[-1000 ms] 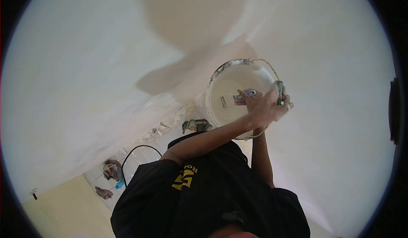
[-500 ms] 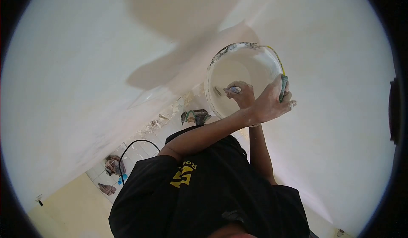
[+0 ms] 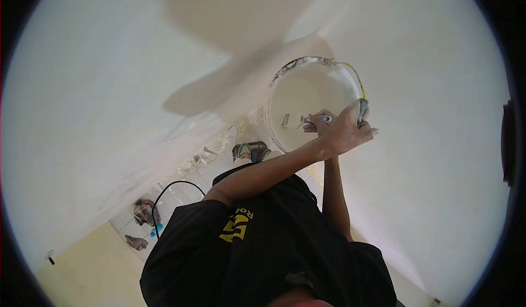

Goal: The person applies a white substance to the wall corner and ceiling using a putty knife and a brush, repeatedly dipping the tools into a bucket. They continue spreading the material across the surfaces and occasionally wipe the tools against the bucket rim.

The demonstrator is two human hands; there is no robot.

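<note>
A large white bucket [image 3: 268,96] with a smeared, stained rim holds pale, whitish paint-like material. My left hand [image 3: 348,130], reaching across from the left, grips the bucket's handle [image 3: 360,82] at a grey-green grip [image 3: 362,112]. The handle is yellow above the grip. My right hand [image 3: 320,123] is over the bucket opening, partly behind the left wrist. It is closed around a hand tool with a white-and-dark patterned handle [image 3: 324,119]. The tool's pale head points left over the material, and its kind cannot be made out. Whitish residue coats both hands.
Pale walls [image 3: 98,109] surround me, meeting at a corner beyond the bucket. Flaked debris [image 3: 205,156] lies along the wall's foot on the tiled floor. A dark cable [image 3: 175,183], a bundled bag [image 3: 145,211] and a brown cloth-like item [image 3: 136,242] are at lower left. My shoes [image 3: 252,151] stand below the bucket.
My right hand has moved right with the tool, drawing closer to the left wrist. My left hand and the bucket have shifted only slightly.
</note>
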